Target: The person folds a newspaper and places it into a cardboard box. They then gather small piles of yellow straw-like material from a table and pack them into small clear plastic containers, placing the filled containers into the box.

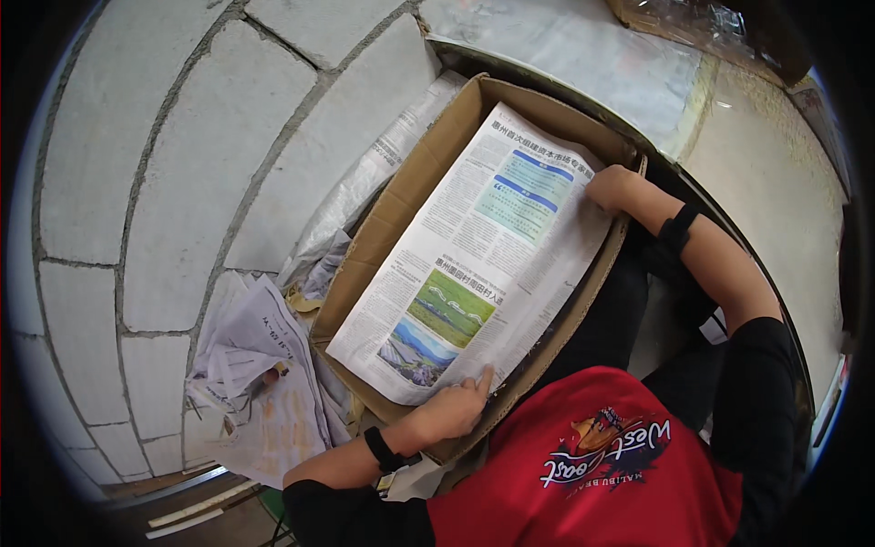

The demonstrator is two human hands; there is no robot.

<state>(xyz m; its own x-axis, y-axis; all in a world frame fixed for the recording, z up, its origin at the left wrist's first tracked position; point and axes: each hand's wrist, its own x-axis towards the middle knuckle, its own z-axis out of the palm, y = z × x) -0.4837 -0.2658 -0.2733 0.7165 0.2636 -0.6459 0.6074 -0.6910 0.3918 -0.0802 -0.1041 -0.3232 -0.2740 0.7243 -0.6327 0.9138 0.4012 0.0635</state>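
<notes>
A folded newspaper (447,264) lies slanted inside an open brown cardboard box (375,219), covering most of its opening. Printed text, a blue-and-green panel and landscape pictures show on its page. At the newspaper's near right corner, my left hand (453,410) has its fingers closed over the edge, one fingertip lying on the paper. Farther up, my right hand (612,190) is closed on the right edge, close to the box's far right side. What lies beneath the newspaper is hidden.
Crumpled papers (264,365) and a white plastic sack (374,164) sit left of the box, by a pale block wall (182,164). A light-topped table (766,191) borders the box's right side. Another cardboard box (761,46) with clear plastic stands at the far right.
</notes>
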